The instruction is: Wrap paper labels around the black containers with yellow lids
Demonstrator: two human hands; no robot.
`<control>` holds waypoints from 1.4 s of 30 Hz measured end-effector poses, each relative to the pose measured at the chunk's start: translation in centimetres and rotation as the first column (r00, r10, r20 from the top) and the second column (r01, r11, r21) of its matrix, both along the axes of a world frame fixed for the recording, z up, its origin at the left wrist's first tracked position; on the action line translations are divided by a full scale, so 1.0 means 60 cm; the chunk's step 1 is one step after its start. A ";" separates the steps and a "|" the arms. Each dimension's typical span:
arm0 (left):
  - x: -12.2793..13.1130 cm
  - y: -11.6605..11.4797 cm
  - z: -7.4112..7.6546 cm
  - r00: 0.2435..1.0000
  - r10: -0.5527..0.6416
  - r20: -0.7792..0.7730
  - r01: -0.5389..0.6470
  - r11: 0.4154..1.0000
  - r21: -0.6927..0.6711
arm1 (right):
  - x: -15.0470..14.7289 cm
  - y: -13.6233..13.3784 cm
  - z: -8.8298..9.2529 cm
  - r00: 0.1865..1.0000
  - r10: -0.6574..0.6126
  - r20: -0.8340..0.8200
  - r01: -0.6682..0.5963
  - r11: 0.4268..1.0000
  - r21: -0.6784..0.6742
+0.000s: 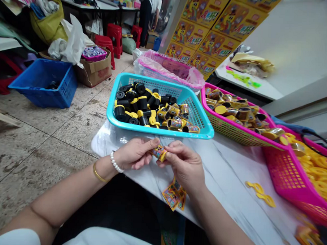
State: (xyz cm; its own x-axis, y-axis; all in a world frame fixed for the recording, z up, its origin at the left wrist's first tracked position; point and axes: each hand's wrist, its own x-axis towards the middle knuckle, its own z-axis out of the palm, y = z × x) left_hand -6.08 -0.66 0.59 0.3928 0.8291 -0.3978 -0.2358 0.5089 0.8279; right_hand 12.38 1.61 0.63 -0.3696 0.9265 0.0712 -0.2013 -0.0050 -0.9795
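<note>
My left hand (137,154) and my right hand (185,163) are both closed on one small canister (159,152), just in front of the turquoise basket. A colourful printed label wraps the canister, and one end is yellow. The left thumb presses on the label side, while the right thumb and fingers pinch the yellow end. Loose printed labels (173,195) lie at the table edge below my right hand. In the turquoise basket (160,131) are black canisters with yellow caps (142,102) on the left and labelled canisters (177,122) on the right.
A pink basket (249,139) of labelled canisters stands right, near another pink basket (288,182) of yellow plastic parts. Yellow linked pieces (260,193) lie on the marble-patterned table (226,168). Behind are a plastic-lined pink basket (168,66), stacked yellow boxes (205,34) and a bending person (150,13).
</note>
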 end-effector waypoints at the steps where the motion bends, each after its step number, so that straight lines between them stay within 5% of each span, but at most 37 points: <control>1: 0.001 0.000 0.000 1.000 -0.011 -0.013 0.011 1.000 -0.003 | 0.000 -0.002 0.000 1.000 0.016 0.021 -0.017 0.999 0.045; 6: 0.004 0.000 0.000 0.998 -0.027 0.049 0.026 0.999 0.027 | 0.009 -0.007 0.012 0.957 0.075 0.281 -0.179 0.914 0.364; 9: 0.007 -0.001 -0.003 0.990 -0.045 0.130 0.041 0.998 0.038 | 0.033 0.018 0.039 0.911 -0.238 0.338 -0.022 0.789 0.614; 12: 0.010 -0.003 -0.005 0.989 -0.068 0.131 0.059 0.995 0.074 | 0.067 0.078 0.082 0.697 -0.626 0.350 0.075 0.549 0.832; 15: 0.013 -0.007 -0.006 0.990 -0.106 0.094 0.095 0.988 0.119 | 0.080 0.138 0.123 0.499 -0.727 0.472 -0.069 0.510 0.857; 17: 0.014 -0.009 -0.005 0.992 -0.103 0.067 0.094 0.988 0.118 | 0.062 0.159 0.141 0.442 -0.769 0.462 -0.119 0.460 0.880; 20: 0.015 -0.012 -0.004 0.994 -0.097 0.039 0.091 0.985 0.144 | 0.001 0.162 0.150 0.412 -0.686 0.600 -0.283 0.529 0.800; 23: 0.015 -0.013 -0.003 0.994 -0.111 0.008 0.108 0.979 0.175 | -0.069 0.160 0.143 0.211 -0.440 0.873 -0.551 0.684 0.478; 26: 0.014 -0.013 -0.001 0.994 -0.110 -0.004 0.109 0.979 0.170 | -0.117 0.173 0.127 0.127 -0.304 0.944 -0.644 0.699 0.312; 30: 0.012 -0.014 0.000 0.996 -0.090 -0.023 0.093 0.977 0.190 | -0.137 0.193 0.114 0.152 -0.283 0.947 -0.644 0.699 0.312; 33: 0.012 -0.014 -0.002 0.998 -0.064 -0.003 0.063 0.977 0.205 | -0.113 0.185 0.137 0.196 -0.296 0.935 -0.596 0.721 0.353; 38: 0.011 -0.013 -0.008 1.000 0.002 0.020 -0.006 0.979 0.203 | -0.012 0.098 0.199 0.486 -0.363 0.795 -0.379 0.733 0.566; 42: 0.014 -0.017 -0.010 0.973 0.148 -0.176 -0.070 0.920 0.386 | 0.035 0.017 0.164 0.426 -0.181 0.886 -0.515 0.757 0.402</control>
State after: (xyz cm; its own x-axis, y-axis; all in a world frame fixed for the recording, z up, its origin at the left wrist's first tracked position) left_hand -5.25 -1.67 -0.01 0.2376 0.9652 -0.1088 -0.0838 0.1320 0.9877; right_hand 14.48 2.66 10.44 -0.6873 0.7238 0.0611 0.6457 0.6473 -0.4051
